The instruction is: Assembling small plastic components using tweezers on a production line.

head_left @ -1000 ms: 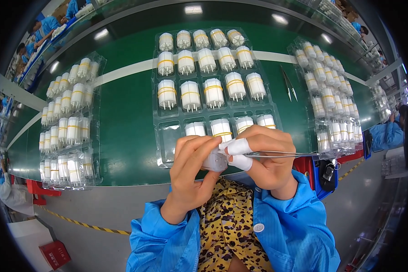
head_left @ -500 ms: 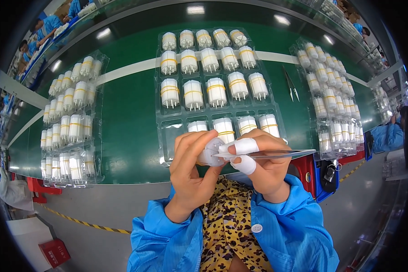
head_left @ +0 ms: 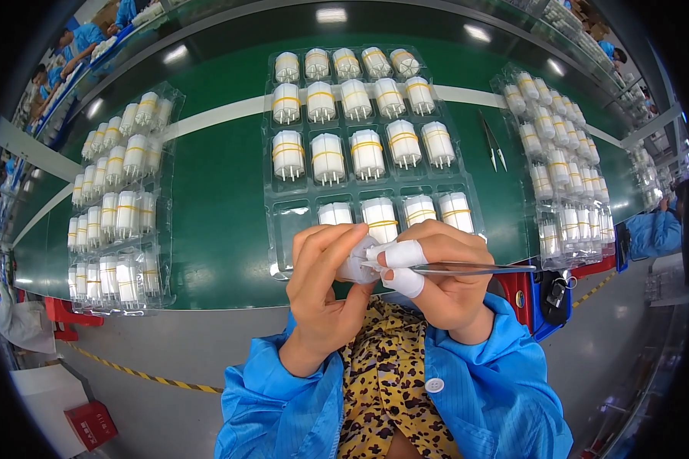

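In front of my body, my left hand (head_left: 318,298) is closed around a white cylindrical part (head_left: 356,266), its end face turned toward my right hand. My right hand (head_left: 459,279), with white tape on its thumb and forefinger, pinches metal tweezers (head_left: 475,269). The tips meet the end of the cylinder, where small white prongs show between my fingers; what exactly they grip is hidden. Just beyond my hands lies a clear plastic tray (head_left: 291,224) of similar white cylinders (head_left: 327,159), banded in yellow with metal pins. Its near left compartment holds no cylinder.
A second pair of tweezers (head_left: 491,141) lies on the green table (head_left: 222,176), right of the tray. Filled trays of cylinders stand at the left (head_left: 122,214) and right (head_left: 563,168). Below the right table edge are a red stool (head_left: 515,294) and a blue bin (head_left: 547,306).
The tweezers have rotated slightly in my right hand, and the taped fingertips have shifted a little left. The cylinder stays in my left hand with a slight turn.
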Action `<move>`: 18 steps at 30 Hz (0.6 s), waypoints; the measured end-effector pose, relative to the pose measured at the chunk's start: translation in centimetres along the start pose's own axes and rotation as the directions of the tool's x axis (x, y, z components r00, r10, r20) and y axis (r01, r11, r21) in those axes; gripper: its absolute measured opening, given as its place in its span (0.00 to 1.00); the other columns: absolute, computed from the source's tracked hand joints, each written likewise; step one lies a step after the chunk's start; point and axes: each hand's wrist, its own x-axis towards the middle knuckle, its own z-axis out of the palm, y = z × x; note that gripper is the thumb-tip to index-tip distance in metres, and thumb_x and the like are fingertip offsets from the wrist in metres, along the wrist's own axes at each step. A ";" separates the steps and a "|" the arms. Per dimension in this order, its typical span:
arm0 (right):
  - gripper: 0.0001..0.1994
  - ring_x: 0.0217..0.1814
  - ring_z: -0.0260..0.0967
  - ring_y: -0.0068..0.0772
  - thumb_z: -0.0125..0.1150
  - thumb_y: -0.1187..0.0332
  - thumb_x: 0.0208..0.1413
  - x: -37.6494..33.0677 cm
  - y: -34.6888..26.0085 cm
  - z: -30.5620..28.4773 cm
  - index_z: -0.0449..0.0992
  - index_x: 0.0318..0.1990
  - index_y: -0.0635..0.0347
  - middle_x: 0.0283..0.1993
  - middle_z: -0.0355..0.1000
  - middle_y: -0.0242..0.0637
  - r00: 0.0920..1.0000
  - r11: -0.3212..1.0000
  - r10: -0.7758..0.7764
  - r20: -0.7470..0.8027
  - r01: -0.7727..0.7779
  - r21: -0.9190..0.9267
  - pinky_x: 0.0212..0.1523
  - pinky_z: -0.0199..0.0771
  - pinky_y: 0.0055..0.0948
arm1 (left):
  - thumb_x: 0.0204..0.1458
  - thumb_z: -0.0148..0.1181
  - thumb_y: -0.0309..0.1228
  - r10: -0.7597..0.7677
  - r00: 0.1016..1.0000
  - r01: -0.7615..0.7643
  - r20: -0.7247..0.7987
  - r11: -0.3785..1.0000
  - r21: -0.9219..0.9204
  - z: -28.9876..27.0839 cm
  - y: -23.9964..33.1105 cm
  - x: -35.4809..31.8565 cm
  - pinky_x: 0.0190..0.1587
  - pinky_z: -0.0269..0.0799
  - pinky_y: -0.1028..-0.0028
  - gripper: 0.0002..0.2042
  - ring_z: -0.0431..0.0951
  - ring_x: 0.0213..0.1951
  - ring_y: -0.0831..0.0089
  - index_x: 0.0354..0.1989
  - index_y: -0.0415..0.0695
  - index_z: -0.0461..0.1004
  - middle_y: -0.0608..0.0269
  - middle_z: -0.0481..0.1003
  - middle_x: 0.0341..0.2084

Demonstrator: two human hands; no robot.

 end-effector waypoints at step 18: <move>0.10 0.39 0.71 0.29 0.62 0.81 0.48 -1.5 1.8 0.1 0.75 0.40 0.68 0.37 0.73 0.42 0.968 0.939 0.175 -0.180 -0.109 0.326 0.38 0.70 0.24 | 0.37 0.65 0.17 -0.160 0.985 0.168 0.058 0.968 -0.187 0.7 0.1 -0.5 0.50 0.65 0.65 0.29 0.69 0.46 0.57 0.52 0.36 0.64 0.48 0.69 0.47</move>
